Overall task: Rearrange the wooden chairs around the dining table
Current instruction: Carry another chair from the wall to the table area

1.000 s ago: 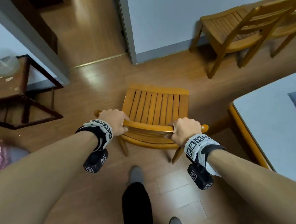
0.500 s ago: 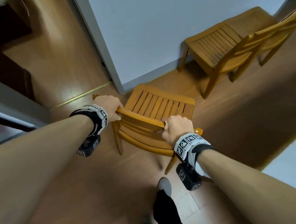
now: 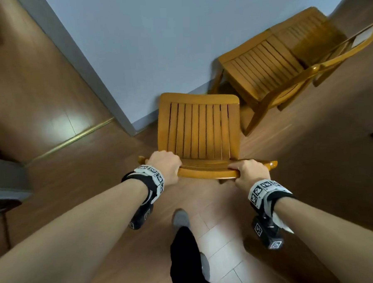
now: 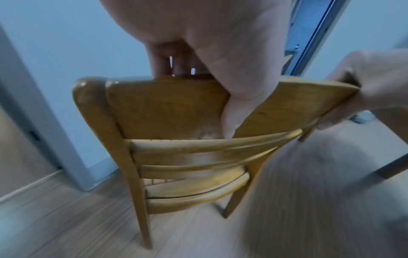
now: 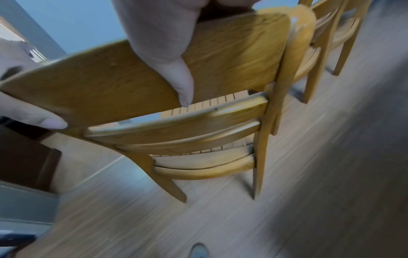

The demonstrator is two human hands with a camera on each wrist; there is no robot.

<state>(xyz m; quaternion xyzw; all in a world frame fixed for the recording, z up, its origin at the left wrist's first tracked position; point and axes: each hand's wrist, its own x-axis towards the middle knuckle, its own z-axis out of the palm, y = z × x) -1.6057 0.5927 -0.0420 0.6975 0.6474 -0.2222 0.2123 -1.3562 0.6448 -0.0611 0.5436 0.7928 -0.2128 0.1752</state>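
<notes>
A slatted wooden chair (image 3: 199, 127) stands in front of me, its seat pointing at the blue wall. My left hand (image 3: 166, 167) grips the left end of its top back rail, with the thumb (image 4: 234, 111) down the rear face. My right hand (image 3: 248, 172) grips the right end of the same rail (image 5: 132, 82), thumb (image 5: 181, 82) on the back. Two more wooden chairs (image 3: 270, 70) stand to the right against the wall. The dining table is out of view.
The blue wall (image 3: 154, 39) ends at a grey corner post (image 3: 86, 66) beside a doorway on the left. A dark furniture edge (image 3: 3, 205) sits at far left. My feet (image 3: 181, 219) stand on wooden floor behind the chair.
The chair has been carried away from the table and turned toward the wall, close to the other chairs. Both hands kept their grip on the back rail. The table has left the view.
</notes>
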